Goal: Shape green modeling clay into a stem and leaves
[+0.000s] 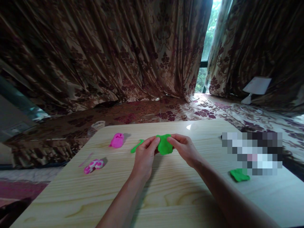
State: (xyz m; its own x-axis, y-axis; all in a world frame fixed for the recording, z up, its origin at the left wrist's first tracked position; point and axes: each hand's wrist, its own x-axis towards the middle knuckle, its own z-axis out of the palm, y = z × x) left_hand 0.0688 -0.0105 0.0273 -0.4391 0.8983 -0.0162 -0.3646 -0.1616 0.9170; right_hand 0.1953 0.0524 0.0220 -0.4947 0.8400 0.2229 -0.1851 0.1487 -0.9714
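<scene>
Between my two hands a flattened piece of green modelling clay (164, 145) is held up above the wooden table (166, 190). My left hand (146, 152) pinches its left edge, thumb in front. On the other side, my right hand (184, 147) grips the upper right edge. The fingers behind the sheet are partly hidden. Just left of my left hand lies a thin curved strip of green clay (136, 146). Another flat green clay piece (239, 175) rests at the right of the table.
A pink clay lump (117, 140) and a pink-and-white spotted clay shape (93, 166) lie on the left, near a thin pale stick (86, 159). A clear container (97, 127) stands past the far left corner. Something at the right is pixelated. A lamp (256, 86) stands behind.
</scene>
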